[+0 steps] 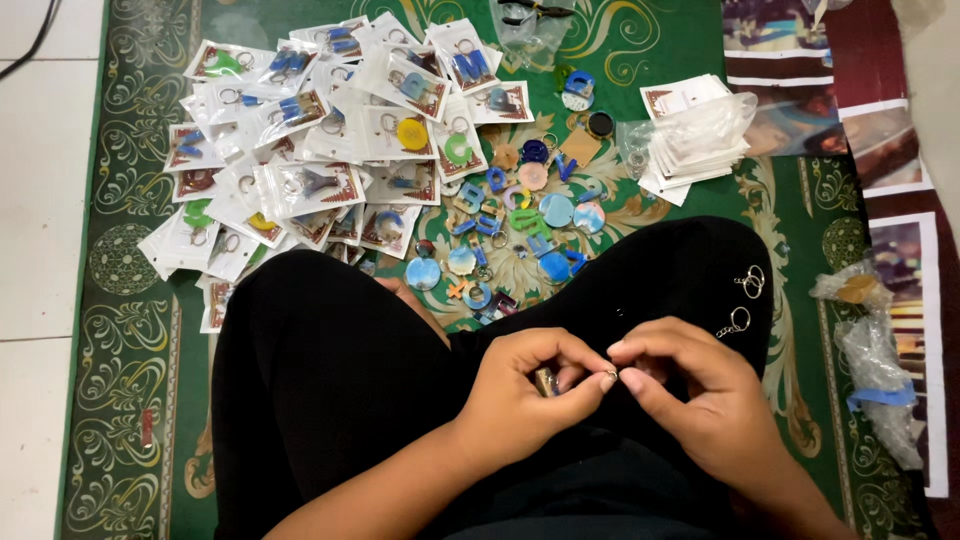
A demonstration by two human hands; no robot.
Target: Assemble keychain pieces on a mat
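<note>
I sit cross-legged in black trousers on a green patterned rug. My left hand pinches a small charm piece over my lap. My right hand meets it fingertip to fingertip, holding a small metal ring at the charm. Two metal keyrings with chains lie on my right knee. In front of my legs lies a loose heap of coloured letter and disc charms.
Several packaged keychains in clear sleeves are piled at the upper left. A stack of white backing cards in clear sleeves lies upper right. Small plastic bags rest at the right, a clear bag at the top. White floor tiles border the rug at left.
</note>
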